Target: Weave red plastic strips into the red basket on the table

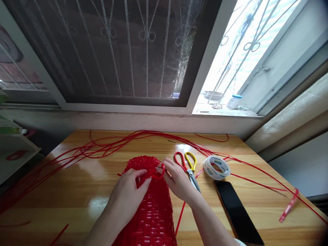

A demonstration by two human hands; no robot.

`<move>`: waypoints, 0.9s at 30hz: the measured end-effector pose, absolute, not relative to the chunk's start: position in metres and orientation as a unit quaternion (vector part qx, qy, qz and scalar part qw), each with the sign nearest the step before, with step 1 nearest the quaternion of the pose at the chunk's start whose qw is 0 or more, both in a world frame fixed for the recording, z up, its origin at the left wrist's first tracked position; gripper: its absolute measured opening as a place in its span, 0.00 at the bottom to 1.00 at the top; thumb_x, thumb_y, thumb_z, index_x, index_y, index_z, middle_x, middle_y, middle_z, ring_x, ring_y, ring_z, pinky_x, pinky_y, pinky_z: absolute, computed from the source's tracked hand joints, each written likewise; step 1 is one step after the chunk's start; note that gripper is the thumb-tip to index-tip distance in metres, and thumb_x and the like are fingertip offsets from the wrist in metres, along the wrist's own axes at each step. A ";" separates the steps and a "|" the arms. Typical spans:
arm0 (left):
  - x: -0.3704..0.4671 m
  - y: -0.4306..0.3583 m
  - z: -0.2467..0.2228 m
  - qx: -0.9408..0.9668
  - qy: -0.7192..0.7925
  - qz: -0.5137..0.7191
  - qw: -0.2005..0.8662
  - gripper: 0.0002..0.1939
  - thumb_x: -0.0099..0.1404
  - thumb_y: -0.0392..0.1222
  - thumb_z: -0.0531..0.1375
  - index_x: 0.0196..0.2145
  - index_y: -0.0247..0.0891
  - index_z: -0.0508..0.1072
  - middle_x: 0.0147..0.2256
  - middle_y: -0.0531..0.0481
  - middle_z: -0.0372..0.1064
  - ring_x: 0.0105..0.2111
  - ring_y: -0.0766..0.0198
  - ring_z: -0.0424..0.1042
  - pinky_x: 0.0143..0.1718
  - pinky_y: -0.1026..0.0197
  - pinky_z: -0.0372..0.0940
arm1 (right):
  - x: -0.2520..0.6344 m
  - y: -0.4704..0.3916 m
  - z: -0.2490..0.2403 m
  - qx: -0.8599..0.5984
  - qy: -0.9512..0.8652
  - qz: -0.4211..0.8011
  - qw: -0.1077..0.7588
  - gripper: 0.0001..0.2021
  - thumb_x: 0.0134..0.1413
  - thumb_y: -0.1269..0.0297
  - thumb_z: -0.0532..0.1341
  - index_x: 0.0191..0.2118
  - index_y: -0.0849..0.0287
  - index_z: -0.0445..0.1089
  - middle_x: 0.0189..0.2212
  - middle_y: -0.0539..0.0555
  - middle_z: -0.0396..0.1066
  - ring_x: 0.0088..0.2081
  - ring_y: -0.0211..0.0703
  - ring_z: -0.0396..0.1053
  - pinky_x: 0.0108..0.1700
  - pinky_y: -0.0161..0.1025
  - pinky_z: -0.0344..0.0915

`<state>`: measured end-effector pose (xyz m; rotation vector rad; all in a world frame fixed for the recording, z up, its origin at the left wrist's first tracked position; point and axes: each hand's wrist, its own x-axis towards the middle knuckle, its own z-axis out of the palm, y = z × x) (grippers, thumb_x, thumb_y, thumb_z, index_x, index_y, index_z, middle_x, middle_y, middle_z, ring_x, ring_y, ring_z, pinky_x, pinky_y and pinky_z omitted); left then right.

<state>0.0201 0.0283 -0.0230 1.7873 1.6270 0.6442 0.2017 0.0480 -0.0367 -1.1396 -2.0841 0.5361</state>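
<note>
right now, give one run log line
left hand: on red woven basket-like piece | right hand: holding curled red strand | nearby: red-and-yellow-handled scissors, white tape roll, black rectangular phone

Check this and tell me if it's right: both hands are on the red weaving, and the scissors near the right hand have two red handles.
Not quite: the scissors have one red handle and one yellow handle, as the head view shows. The left hand and right hand are indeed on the red weaving.
</note>
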 end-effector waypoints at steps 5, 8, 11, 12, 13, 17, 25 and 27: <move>0.029 0.012 -0.013 0.714 0.629 0.148 0.272 0.34 0.62 0.57 0.48 0.57 0.27 0.62 0.47 0.34 0.66 0.48 0.47 0.65 0.50 0.46 0.57 | 0.203 0.047 -0.044 -0.432 -0.805 0.199 0.353 0.10 0.61 0.71 0.48 0.29 0.58 0.59 0.28 0.52 0.62 0.31 0.39 0.60 0.33 0.35 0.60; 0.032 0.007 -0.011 0.721 0.629 0.123 0.263 0.38 0.63 0.58 0.46 0.59 0.23 0.58 0.46 0.31 0.66 0.48 0.45 0.64 0.49 0.44 0.57 | 0.205 0.047 -0.048 -0.437 -0.802 0.197 0.356 0.10 0.61 0.71 0.48 0.28 0.58 0.58 0.28 0.52 0.61 0.30 0.39 0.60 0.32 0.35 0.60; 0.031 0.012 -0.017 0.702 0.615 0.167 0.318 0.34 0.63 0.55 0.47 0.59 0.28 0.59 0.39 0.39 0.69 0.40 0.53 0.68 0.46 0.50 0.60 | 0.207 0.049 -0.051 -0.446 -0.793 0.202 0.363 0.10 0.61 0.71 0.48 0.29 0.58 0.58 0.29 0.53 0.62 0.31 0.39 0.60 0.33 0.35 0.61; 0.030 0.014 -0.020 0.689 0.610 0.188 0.343 0.32 0.63 0.54 0.48 0.59 0.30 0.60 0.37 0.42 0.69 0.37 0.56 0.68 0.44 0.52 0.61 | 0.208 0.050 -0.051 -0.447 -0.790 0.203 0.367 0.09 0.61 0.71 0.48 0.29 0.58 0.59 0.29 0.53 0.62 0.31 0.39 0.60 0.33 0.36 0.61; 0.029 0.017 -0.022 0.674 0.607 0.207 0.366 0.31 0.62 0.53 0.49 0.58 0.32 0.61 0.35 0.45 0.69 0.35 0.59 0.68 0.42 0.55 0.62 | 0.209 0.051 -0.051 -0.447 -0.788 0.201 0.371 0.09 0.61 0.71 0.49 0.29 0.57 0.59 0.29 0.53 0.62 0.31 0.39 0.60 0.33 0.36 0.61; 0.025 0.023 -0.029 0.629 0.611 0.236 0.419 0.30 0.61 0.53 0.52 0.57 0.35 0.62 0.33 0.48 0.68 0.33 0.62 0.68 0.39 0.59 0.63 | 0.209 0.055 -0.048 -0.443 -0.791 0.187 0.377 0.10 0.61 0.71 0.48 0.28 0.57 0.58 0.28 0.52 0.62 0.30 0.39 0.59 0.32 0.35 0.60; 0.024 0.029 -0.016 0.531 0.579 0.311 0.535 0.25 0.56 0.44 0.57 0.49 0.28 0.68 0.34 0.47 0.69 0.35 0.65 0.68 0.39 0.63 0.63 | 0.209 0.057 -0.046 -0.459 -0.792 0.196 0.351 0.10 0.61 0.70 0.48 0.28 0.57 0.58 0.29 0.53 0.61 0.31 0.40 0.60 0.33 0.36 0.60; 0.023 0.031 -0.014 0.502 0.579 0.329 0.553 0.22 0.56 0.42 0.57 0.46 0.28 0.68 0.32 0.49 0.68 0.30 0.67 0.68 0.34 0.65 0.63 | 0.209 0.057 -0.048 -0.460 -0.789 0.200 0.354 0.10 0.61 0.70 0.48 0.28 0.58 0.59 0.29 0.53 0.62 0.31 0.40 0.61 0.34 0.36 0.61</move>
